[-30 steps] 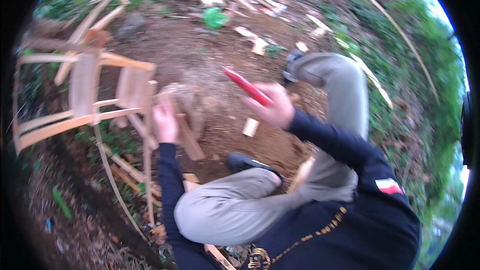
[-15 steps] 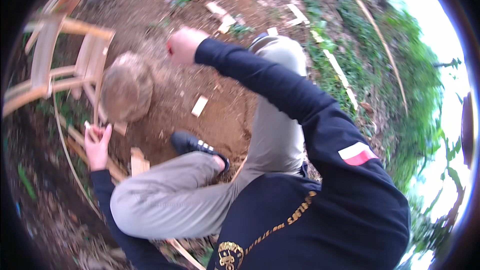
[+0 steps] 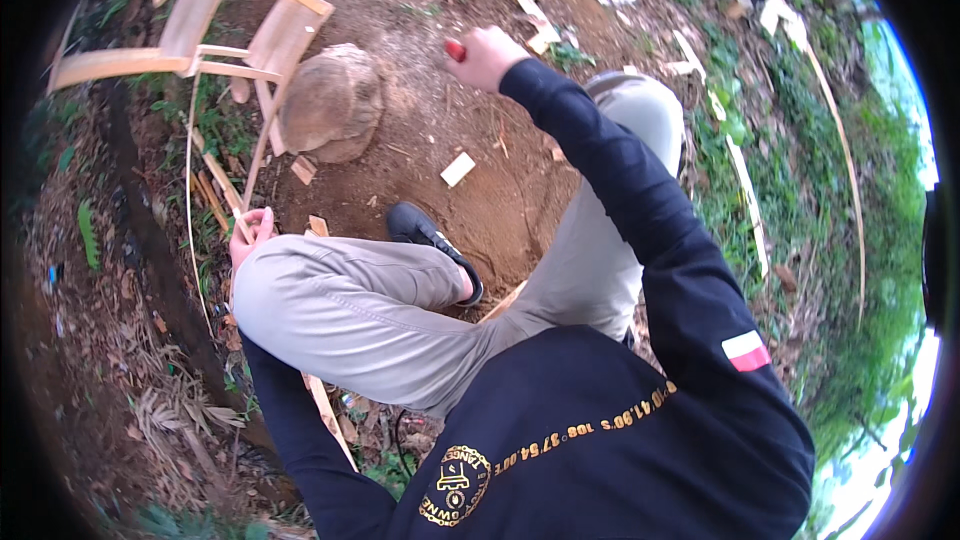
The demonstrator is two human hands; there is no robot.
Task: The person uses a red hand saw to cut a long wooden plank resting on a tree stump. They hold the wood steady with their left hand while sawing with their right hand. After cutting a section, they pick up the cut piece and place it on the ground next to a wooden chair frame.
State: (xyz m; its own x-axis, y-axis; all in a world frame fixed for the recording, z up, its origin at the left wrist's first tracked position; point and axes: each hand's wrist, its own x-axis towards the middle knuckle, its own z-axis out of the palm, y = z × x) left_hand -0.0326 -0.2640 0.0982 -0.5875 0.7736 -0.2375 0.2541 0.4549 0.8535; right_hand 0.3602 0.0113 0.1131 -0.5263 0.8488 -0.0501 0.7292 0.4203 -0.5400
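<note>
- Bare dirt ground point(image 3: 420, 130), split wood strips scattered; stump point(image 3: 330, 100) far left
- Right hand point(image 3: 487, 55) clenches red-handled tool point(image 3: 455, 48), raised
- Left hand point(image 3: 250, 235) pinches thin strip point(image 3: 225, 195); trimming looks unfinished

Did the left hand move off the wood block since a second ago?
Yes. The left hand was up beside the wood block a second ago; now it sits lower, away from the block, by the left knee, touching a thin wooden strip.

An outdoor woodworking spot on bare earth at the edge of greenery. A stump point(image 3: 332, 100) stands as a chopping block on the dirt point(image 3: 480, 210), with split wooden slats point(image 3: 190, 20) stacked beside it, chips point(image 3: 458, 168) and offcuts scattered about, and grass point(image 3: 800, 140) and leaf litter around.
</note>
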